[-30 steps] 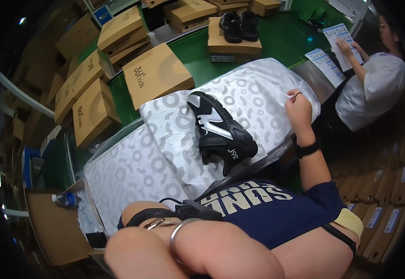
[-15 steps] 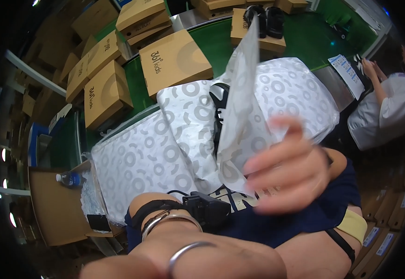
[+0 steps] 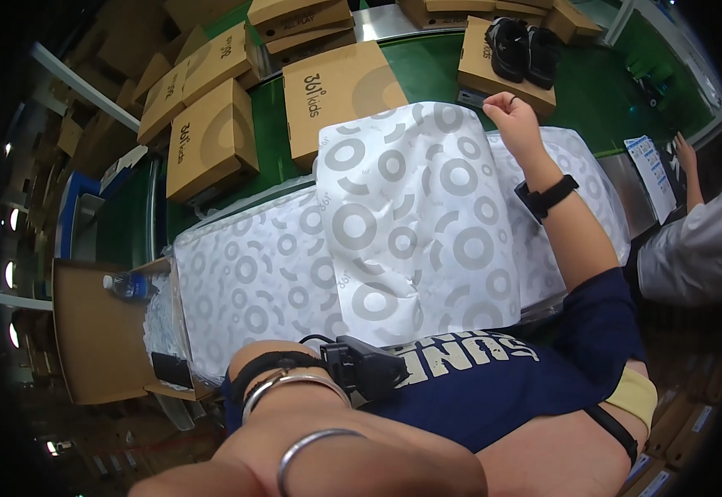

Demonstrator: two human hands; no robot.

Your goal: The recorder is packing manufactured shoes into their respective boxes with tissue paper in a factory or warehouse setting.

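A white sheet of wrapping paper (image 3: 415, 224) with grey rings and arcs lies spread over the middle of the stack before me. Some creases run through its lower part. Stretched forward, my right hand (image 3: 514, 124) has its fingers closed at the sheet's far right corner, apparently pinching the edge. A black watch-like band (image 3: 547, 197) sits on that wrist. My left hand (image 3: 336, 455) looms very near at the bottom, its fingers out of sight. Silver bands and a black strap circle that arm. Whatever lies beneath the sheet is hidden.
More patterned paper (image 3: 245, 282) lies left and right. Brown shoe boxes (image 3: 340, 99) stand on the green surface behind; black sandals (image 3: 522, 54) rest on one. An open carton (image 3: 96, 340) with a bottle (image 3: 129, 286) is at left. Another person's arm (image 3: 692, 174) shows at right.
The raised flap of paper has come down flat, covering the black and white sandal that showed beneath it. My right hand has moved forward from near my chest. The left hand stays low.
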